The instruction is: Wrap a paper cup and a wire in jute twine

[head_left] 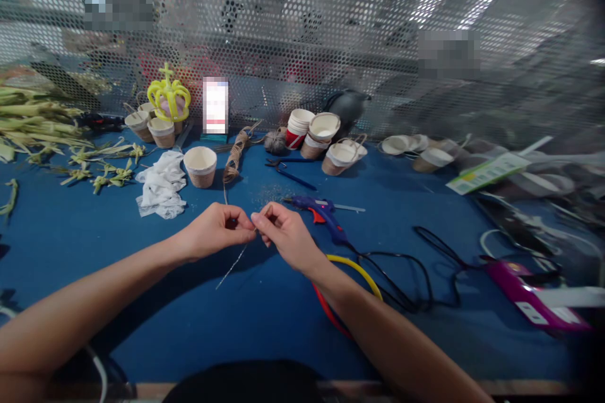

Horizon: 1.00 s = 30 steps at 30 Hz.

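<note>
Over the middle of the table my left hand [225,227] and my right hand [284,232] meet, thumbs and fingertips pinched together. Between them they grip a thin strand of twine [231,267], whose pale loose end slants down to the left below the fingers. Beyond my left hand lies a tied bundle of brown twine [235,160]; its tail runs down behind that hand. Just past my right hand rests a blue glue gun [326,211] with a red trigger and a glue stick at its back. Fingers cover the middle of the strand.
A paper-and-burlap cup [201,167] stands beside crumpled white tissue [162,186]. Pliers [278,164], more cups [344,156] and a yellow crown [169,97] line the back. Green husk pieces [33,119] lie left; black cable [420,264] and a purple power strip [534,296] lie right.
</note>
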Tool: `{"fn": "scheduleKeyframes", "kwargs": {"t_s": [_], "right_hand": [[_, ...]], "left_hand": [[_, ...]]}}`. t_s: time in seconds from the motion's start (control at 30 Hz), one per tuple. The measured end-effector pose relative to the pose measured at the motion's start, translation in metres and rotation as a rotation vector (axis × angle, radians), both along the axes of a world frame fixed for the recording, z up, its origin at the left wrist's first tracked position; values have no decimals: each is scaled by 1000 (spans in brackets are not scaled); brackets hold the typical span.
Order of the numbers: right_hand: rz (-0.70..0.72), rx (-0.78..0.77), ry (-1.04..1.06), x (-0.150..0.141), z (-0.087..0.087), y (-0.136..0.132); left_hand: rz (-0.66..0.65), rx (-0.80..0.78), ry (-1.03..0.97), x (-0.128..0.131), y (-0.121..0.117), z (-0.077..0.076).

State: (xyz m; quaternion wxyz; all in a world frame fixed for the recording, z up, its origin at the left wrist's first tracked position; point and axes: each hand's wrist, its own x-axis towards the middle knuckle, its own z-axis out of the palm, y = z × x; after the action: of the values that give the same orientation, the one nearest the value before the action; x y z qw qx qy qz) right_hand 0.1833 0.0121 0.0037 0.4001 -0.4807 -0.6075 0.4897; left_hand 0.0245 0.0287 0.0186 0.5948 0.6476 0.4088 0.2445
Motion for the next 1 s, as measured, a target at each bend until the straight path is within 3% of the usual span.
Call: {"fn": "scheduleKeyframes", "kwargs": {"t_s": [0.27, 0.43, 0.53, 0.67, 0.8, 1.0], "right_hand": [[27, -21, -26, 0, 1, 0], [57, -147, 68, -1, 0, 0], [51, -162, 88, -1, 0, 0], [7, -94, 42, -2, 0, 3], [-30, -6, -66, -4, 0, 6], [-22, 45, -187, -9, 7, 7]], "left_hand": [[-49, 56, 1, 0, 3, -4], [-205, 298, 126, -6, 7, 1], [-170, 473, 221, -6, 6, 2], [-65, 573, 288, -1, 3, 3], [-32, 505, 313, 2, 4, 5], [-15, 188, 142, -4, 5, -1]]}}
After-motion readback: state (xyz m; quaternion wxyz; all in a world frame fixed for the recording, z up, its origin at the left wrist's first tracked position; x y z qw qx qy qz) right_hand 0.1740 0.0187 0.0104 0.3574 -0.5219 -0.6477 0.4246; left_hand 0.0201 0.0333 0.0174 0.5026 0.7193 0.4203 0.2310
